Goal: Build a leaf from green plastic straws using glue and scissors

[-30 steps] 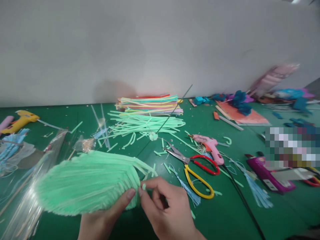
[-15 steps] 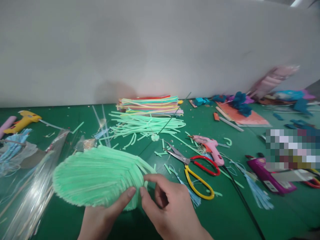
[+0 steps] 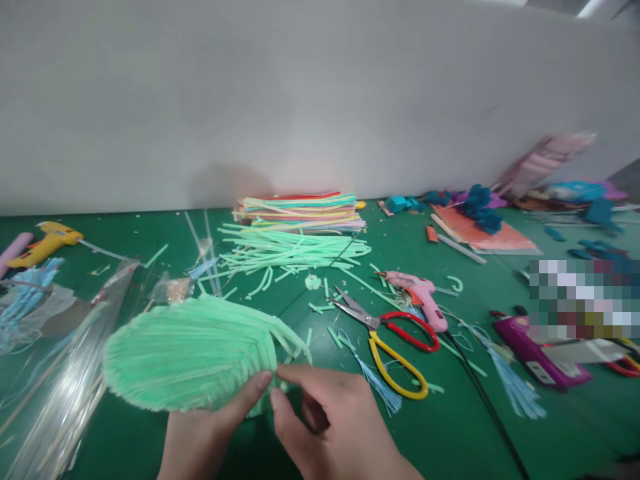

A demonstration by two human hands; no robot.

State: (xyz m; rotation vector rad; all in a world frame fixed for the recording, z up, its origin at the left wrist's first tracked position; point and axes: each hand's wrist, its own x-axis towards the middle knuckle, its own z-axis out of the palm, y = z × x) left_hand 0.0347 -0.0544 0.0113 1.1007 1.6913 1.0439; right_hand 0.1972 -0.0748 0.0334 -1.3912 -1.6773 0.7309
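Note:
A mint-green leaf-shaped fan of pipe cleaners (image 3: 185, 357) is held above the table, its rounded end to the left. My left hand (image 3: 210, 427) grips it from below, thumb pressed on its front and the other fingers hidden behind. At the fan's narrower right end, my right hand (image 3: 335, 417) pinches a green stem end between thumb and forefinger. Several loose pipe-cleaner ends stick out above that pinch. Just past my right hand lie scissors (image 3: 373, 321) with one red and one yellow handle, blades spread.
Behind the fan lie a heap of green pipe cleaners (image 3: 300, 250) and a multicoloured bundle (image 3: 300, 212). To the right are a pink glue gun (image 3: 417, 293) with a black cord, a purple tool (image 3: 540, 353) and blue tassels (image 3: 517, 383). A yellow glue gun (image 3: 47, 243) rests at left.
My right hand has shifted slightly left and down along the fan's right end. The fan has moved a little left. My left hand keeps its grip.

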